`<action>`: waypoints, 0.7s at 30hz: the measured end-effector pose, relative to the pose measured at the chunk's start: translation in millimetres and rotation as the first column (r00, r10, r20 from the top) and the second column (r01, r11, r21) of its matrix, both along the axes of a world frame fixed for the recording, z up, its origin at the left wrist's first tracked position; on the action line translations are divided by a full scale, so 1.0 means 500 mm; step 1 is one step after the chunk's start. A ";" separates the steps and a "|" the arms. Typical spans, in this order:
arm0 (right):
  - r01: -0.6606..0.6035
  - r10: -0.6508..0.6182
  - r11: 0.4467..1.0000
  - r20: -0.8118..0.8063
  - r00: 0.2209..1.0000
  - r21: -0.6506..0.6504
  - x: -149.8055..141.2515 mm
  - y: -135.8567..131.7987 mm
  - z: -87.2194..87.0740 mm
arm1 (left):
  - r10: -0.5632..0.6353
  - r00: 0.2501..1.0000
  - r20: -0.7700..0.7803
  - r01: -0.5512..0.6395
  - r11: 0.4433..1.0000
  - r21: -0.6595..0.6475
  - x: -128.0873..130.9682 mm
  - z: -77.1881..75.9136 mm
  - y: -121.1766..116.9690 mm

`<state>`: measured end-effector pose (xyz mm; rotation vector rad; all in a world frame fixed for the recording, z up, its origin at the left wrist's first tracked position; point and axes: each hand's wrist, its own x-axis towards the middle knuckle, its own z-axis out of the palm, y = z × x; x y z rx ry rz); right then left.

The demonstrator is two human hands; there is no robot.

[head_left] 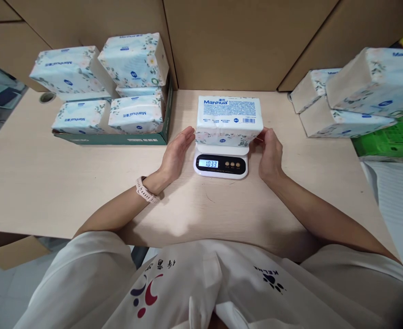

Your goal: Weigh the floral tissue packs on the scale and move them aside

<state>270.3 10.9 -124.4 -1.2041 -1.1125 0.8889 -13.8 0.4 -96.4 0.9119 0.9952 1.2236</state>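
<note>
Scale: one, white (221,173), on the tabletop (218,214), with one lit display showing the digits 1, 0, 3, 3 and three round buttons to the display's right.
Weighed pack: one Manhua tissue pack (229,119), lying on top of the scale, printed text and barcode upward.
Left hand: one (175,153), just left of the scale, fingers extended together and released, the tips close beside the pack's left side; whether they touch is unclear.
Right hand: one (270,153), just right of the scale, fingers bent toward the pack's right side and partly hidden; whether they press on it or are released, I cannot tell.
Wristband: one, pale pink (147,190), on the left wrist, left of and nearer the body than the scale.
Green tray: one (119,138), left of the scale, carrying at least five tissue packs (138,114), two of them on top.
Right stack: three tissue packs visible (345,124), right of the scale and farther from the body, one resting raised on the others.
Green crate: one visible (389,135), beyond the right stack as seen from the scale.
Cardboard: several large brown panels (249,45) behind the scale; one open flap (18,251) low at far left of it.
Shirt: one, white (187,274), on the near side of the scale, with two printed logos.
</note>
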 end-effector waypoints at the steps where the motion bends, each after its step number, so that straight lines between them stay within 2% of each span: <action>1: -0.002 0.002 1.000 0.000 1.000 0.001 0.000 0.000 0.000 | -0.003 1.000 -0.001 0.003 1.000 0.007 -0.001 -0.002 0.000; 9: -0.005 0.005 1.000 -0.016 1.000 0.001 -0.005 -0.005 0.013 | -0.035 0.999 -0.005 0.035 0.997 0.066 -0.012 -0.022 0.008; 21: -0.002 0.002 1.000 -0.014 1.000 0.002 -0.005 -0.004 0.010 | -0.040 0.999 -0.002 0.040 0.996 0.084 -0.015 -0.027 0.011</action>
